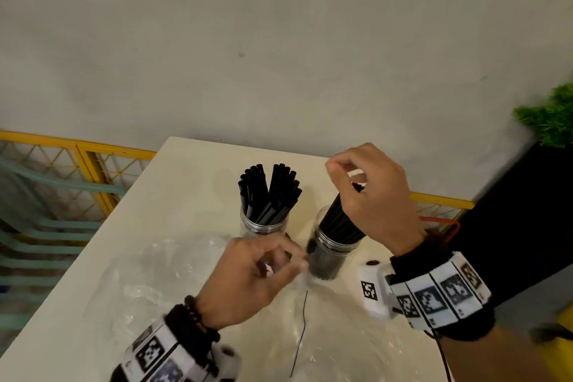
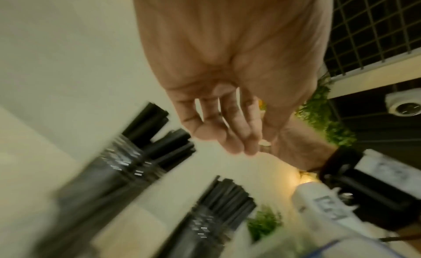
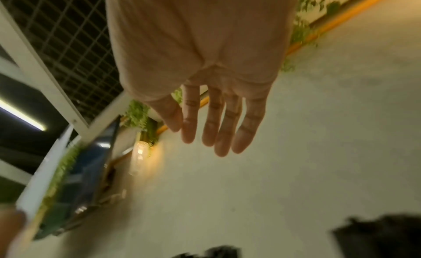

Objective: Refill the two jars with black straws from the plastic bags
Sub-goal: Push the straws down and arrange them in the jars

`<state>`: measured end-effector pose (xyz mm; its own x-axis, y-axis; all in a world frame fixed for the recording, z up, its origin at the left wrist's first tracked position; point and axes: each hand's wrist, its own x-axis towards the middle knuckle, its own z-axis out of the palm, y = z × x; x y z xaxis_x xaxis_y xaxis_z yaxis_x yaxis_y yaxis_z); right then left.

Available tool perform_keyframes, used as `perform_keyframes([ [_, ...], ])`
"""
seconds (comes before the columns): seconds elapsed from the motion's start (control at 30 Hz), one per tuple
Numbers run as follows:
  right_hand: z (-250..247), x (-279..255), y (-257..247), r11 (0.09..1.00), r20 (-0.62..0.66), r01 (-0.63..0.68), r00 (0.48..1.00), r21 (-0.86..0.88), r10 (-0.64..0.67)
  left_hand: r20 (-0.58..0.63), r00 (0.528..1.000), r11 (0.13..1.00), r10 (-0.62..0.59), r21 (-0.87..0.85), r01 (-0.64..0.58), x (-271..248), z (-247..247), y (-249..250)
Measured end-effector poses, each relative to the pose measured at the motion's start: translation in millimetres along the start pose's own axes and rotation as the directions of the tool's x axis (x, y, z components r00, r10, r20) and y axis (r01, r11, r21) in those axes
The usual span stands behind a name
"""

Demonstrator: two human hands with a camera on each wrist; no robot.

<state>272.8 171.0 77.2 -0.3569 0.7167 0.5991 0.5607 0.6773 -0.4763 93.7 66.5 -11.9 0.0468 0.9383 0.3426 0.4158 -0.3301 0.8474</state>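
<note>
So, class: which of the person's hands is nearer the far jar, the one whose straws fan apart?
Left. The left hand is just in front of the far jar. The right hand is off to the right, over the near jar.

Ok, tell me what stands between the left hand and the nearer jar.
Nothing visible does. The left hand hovers just beside the nearer clear plastic jar of black straws, holding nothing; only crumpled clear plastic bag lies on the white table below.
</note>
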Motion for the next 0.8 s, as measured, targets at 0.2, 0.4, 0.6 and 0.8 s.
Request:
perform_keyframes([
  [0.2, 61, 4, -33, 0.971, 0.419, -0.138, 0.883, -0.196, 0.21, -0.308, 0.894, 0.934, -0.327, 0.041, 0.355, 4, -47, -67],
  [0.4, 120, 30, -18, 0.903, 0.571, -0.037, 0.764, -0.427, 0.301, -0.057, 0.863, 0.802, -0.502, 0.341, 0.49, 45, -25, -109],
  [0.6, 136, 44, -14, 0.905, 0.464, -0.089, 0.835, -0.416, 0.295, -0.003, 0.906, 0.903, -0.424, 0.071, 0.423, 64, -2, -132],
  [0.8, 142, 51, -15, 0.844, 0.471, -0.174, 0.764, -0.508, 0.441, -0.005, 0.929, 0.928, -0.37, 0.033, 0.37, 64, -1, -136],
])
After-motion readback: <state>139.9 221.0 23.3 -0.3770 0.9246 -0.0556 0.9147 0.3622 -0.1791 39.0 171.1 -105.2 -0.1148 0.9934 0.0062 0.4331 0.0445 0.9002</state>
